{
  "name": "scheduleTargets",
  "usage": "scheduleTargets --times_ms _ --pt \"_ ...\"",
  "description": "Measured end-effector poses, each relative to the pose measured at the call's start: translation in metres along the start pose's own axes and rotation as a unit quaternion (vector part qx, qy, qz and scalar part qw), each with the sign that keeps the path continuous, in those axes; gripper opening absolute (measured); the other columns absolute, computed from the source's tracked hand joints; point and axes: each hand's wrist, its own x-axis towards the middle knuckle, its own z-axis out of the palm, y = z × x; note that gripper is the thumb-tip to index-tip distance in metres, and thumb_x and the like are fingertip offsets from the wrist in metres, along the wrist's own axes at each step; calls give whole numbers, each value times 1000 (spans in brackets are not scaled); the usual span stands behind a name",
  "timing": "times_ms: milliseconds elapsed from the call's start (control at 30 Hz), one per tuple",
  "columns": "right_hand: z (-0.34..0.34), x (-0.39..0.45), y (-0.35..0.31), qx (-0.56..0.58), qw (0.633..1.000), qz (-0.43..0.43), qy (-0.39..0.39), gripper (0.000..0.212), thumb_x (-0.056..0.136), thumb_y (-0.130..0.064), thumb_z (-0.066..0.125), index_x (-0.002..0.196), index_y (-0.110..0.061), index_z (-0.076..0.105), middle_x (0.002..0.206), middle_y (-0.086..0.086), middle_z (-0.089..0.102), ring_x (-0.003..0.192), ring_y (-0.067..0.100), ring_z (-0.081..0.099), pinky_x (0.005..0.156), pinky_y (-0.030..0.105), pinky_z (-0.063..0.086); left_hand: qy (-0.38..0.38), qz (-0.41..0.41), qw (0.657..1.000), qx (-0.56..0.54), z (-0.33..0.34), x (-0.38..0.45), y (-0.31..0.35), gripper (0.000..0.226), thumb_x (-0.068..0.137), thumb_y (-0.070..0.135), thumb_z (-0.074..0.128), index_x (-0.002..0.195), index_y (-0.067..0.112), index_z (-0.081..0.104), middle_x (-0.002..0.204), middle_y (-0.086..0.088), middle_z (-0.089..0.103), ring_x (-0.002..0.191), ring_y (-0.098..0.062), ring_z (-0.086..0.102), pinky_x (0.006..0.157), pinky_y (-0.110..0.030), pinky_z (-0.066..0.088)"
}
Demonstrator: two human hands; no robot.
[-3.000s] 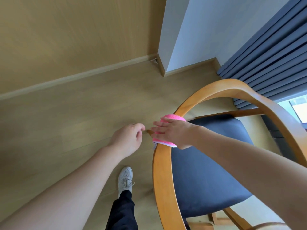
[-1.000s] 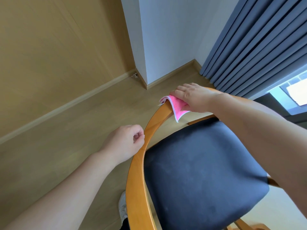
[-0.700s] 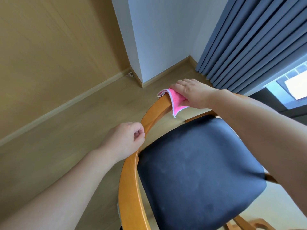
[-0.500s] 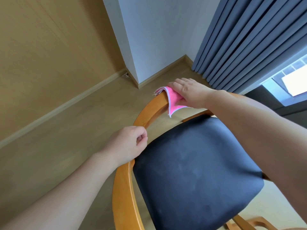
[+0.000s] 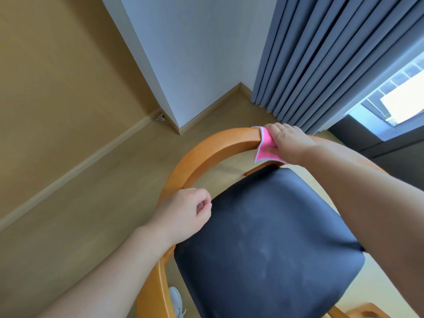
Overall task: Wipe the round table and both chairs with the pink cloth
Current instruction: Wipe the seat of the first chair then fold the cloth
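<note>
A chair with a curved orange wooden back rail (image 5: pixel 206 148) and a dark padded seat (image 5: pixel 270 244) fills the lower right of the head view. My right hand (image 5: pixel 290 141) presses the pink cloth (image 5: pixel 266 146) onto the far top of the rail, and a corner of the cloth hangs down inside the curve. My left hand (image 5: pixel 183 214) is curled in a loose fist over the rail's near left part, with nothing visible in it. The round table and the other chair are out of view.
Wooden floor (image 5: pixel 103 203) lies left of the chair. A white wall corner (image 5: pixel 195 65) and grey curtains (image 5: pixel 321 53) stand behind it, with a bright window (image 5: pixel 401 97) at the right. My shoe (image 5: pixel 176 304) shows under the rail.
My right hand has slid the pink cloth further along the back rail, from the left side round towards the far top. My left hand has stayed by the rail's left part.
</note>
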Motion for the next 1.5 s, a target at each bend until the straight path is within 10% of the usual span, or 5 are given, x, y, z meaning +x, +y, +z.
scheduleTargets --times_ms 1200,1367,1500 --pt "18 -164 101 -70 964 255 35 74 74 -62 55 127 -15 33 118 9 51 106 30 49 89 42 36 -76 66 995 23 49 40 104 16 89 30 49 73 27 49 71 12 55 66 -9 51 57 -31 47" --pt "6 -153 107 -46 970 240 10 109 51 -83 48 138 -21 27 130 7 44 121 30 40 107 50 22 -75 82 993 45 52 44 115 16 89 32 48 74 27 49 71 11 56 67 -9 52 58 -30 47" --pt "6 -147 111 28 974 224 13 99 52 -82 51 130 -24 33 123 3 52 108 26 48 91 40 40 -73 87 992 56 55 47 125 14 90 30 48 77 27 52 73 11 56 69 -7 52 59 -28 46"
